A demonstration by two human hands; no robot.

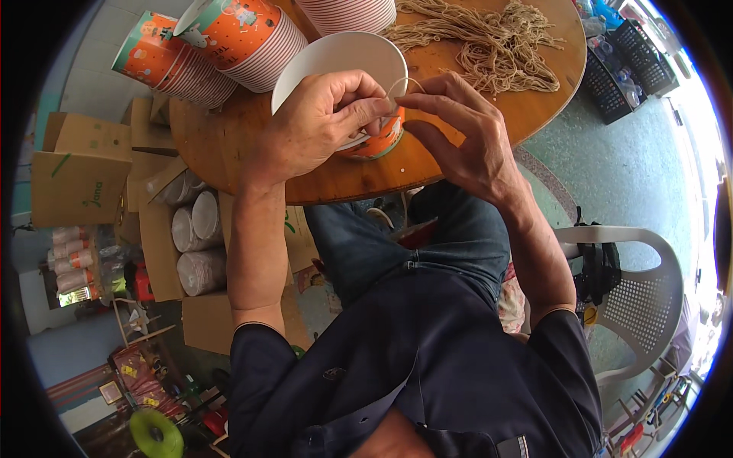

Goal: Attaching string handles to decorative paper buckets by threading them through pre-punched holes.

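Observation:
A white-lined paper bucket (305, 67) with an orange outer wall stands near the table's front edge. Over its near rim, my left hand (324, 114) is closed, thumb and forefinger pinching a thin beige cord. From this pinch the cord (407, 80) arches up in a small loop to my right hand (469, 137). The loop runs in among the right fingers, which seem to hold it; their exact grip is partly hidden. My right thumb is apart from the forefinger, close to the bucket's orange side.
Stacked orange-and-green paper buckets (237, 38) stand at the back left, with another stack (347, 14) beside them. Loose beige cords (504, 46) lie at the back right of the round wooden table (229, 153). Cardboard boxes (84, 160) are left; a plastic chair (641, 305) is right.

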